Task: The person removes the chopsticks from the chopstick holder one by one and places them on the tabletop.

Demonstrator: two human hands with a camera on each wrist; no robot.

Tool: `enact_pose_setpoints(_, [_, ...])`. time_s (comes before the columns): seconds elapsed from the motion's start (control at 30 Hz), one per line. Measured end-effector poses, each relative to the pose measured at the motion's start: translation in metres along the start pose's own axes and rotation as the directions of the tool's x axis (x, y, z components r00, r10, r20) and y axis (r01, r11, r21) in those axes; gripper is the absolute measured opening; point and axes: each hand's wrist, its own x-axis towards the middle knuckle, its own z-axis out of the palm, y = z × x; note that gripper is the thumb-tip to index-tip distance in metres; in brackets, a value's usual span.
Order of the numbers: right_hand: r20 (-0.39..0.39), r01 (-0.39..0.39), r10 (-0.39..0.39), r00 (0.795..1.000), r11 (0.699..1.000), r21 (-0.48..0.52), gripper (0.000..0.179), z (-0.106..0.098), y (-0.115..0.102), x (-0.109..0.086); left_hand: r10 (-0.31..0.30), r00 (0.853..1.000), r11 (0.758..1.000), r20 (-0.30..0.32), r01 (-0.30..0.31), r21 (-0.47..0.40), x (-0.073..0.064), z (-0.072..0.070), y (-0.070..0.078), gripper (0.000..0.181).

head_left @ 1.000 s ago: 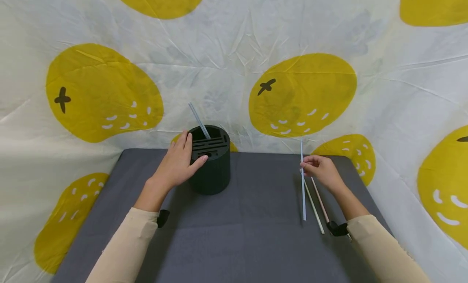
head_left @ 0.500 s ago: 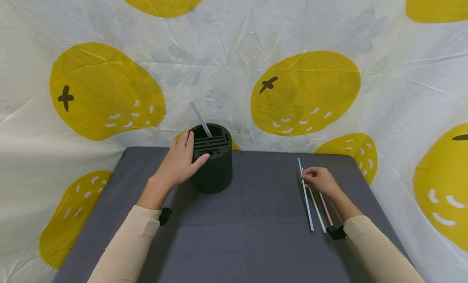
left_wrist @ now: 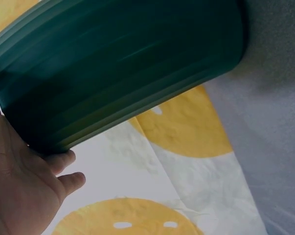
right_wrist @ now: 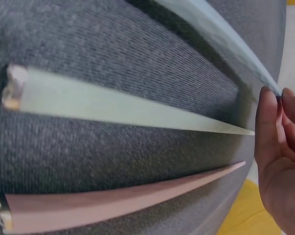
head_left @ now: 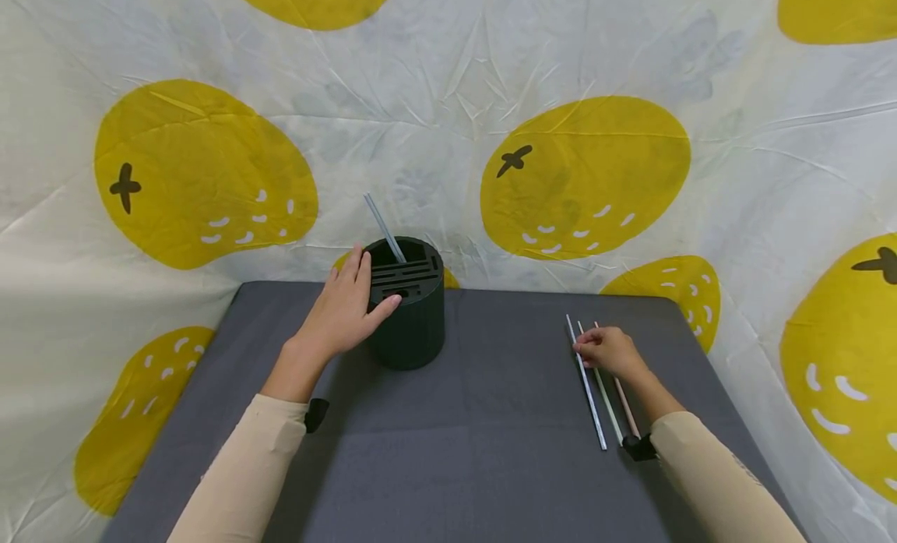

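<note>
My left hand (head_left: 339, 313) rests against the left rim of a dark green slotted utensil holder (head_left: 413, 336), fingers straight and thumb spread over the near rim. Two thin pale blue sticks, apparently chopsticks (head_left: 384, 227), lean inside the holder's rear opening. On the right, my right hand (head_left: 613, 348) pinches a pale blue chopstick (head_left: 592, 403) between thumb and fingertip near its far end. Beside it lie a pale green chopstick (right_wrist: 113, 105) and a pink chopstick (right_wrist: 113, 203), roughly parallel, their wider ends toward me. Whether each is single or a pair, I cannot tell.
A grey cloth covers the table (head_left: 462, 449), whose far edge lies just behind the holder. Behind and around it hangs a white curtain (head_left: 420, 161) printed with yellow fruit. A dark strap-on camera (head_left: 639, 448) sits at my right wrist, above the chopsticks' near ends.
My right hand has come down and toward me with the blue chopstick, which now lies lower and slanted alongside the green one. The left hand stays on the holder.
</note>
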Motion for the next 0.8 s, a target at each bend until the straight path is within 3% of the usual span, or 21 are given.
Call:
enact_pose_setpoints(0.17, [-0.031,-0.040,0.039,0.999,0.999,-0.028,0.025,0.0034,0.0042,0.0024,0.000,1.000,1.000,-0.002,0.000,-0.003,-0.0007,0.0003,0.0004,0.103])
enact_pose_setpoints(0.4, [-0.061,-0.107,0.108,0.992,0.994,0.017,0.026,0.0070,0.0082,0.0065,-0.004,1.000,1.000,-0.007,0.004,0.011,0.0005,0.0015,-0.0002,0.103])
enact_pose_setpoints(0.8, [-0.079,-0.148,0.149,0.986,0.989,0.010,0.023,0.0106,0.0082,0.0084,-0.010,1.000,1.000,0.000,0.010,0.012,-0.0012,0.0007,0.0017,0.104])
